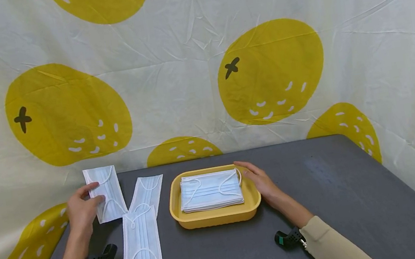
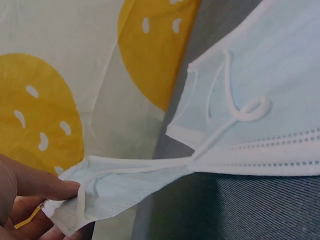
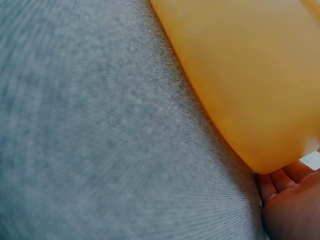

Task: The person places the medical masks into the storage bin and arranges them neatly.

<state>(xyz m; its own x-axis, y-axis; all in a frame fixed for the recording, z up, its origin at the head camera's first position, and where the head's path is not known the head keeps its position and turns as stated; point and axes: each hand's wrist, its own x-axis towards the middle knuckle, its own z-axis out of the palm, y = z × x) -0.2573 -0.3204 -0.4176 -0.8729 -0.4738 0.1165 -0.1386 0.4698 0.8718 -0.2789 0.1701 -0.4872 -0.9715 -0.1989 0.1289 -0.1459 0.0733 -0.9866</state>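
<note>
My left hand (image 1: 82, 211) pinches a pale blue face mask (image 1: 106, 194) by its left edge, thumb and fingers on either side. That mask is held up at the table's far left. Two more masks lie just right of it: a near one (image 1: 141, 242) overlaps a farther one (image 1: 146, 192). A yellow tray (image 1: 218, 220) stands at the middle, with a stack of masks (image 1: 211, 191) inside, white ear loops on top. My right hand (image 1: 261, 184) touches the tray's right end with extended fingers. In the right wrist view, fingers (image 3: 282, 181) rest by the tray's corner, partly hidden.
The dark grey table (image 1: 323, 201) carries everything and extends to the right of the tray. Behind it hangs a white curtain (image 1: 174, 98) printed with yellow fruit, close to the table's back and left edges. Each wrist wears a black camera strap.
</note>
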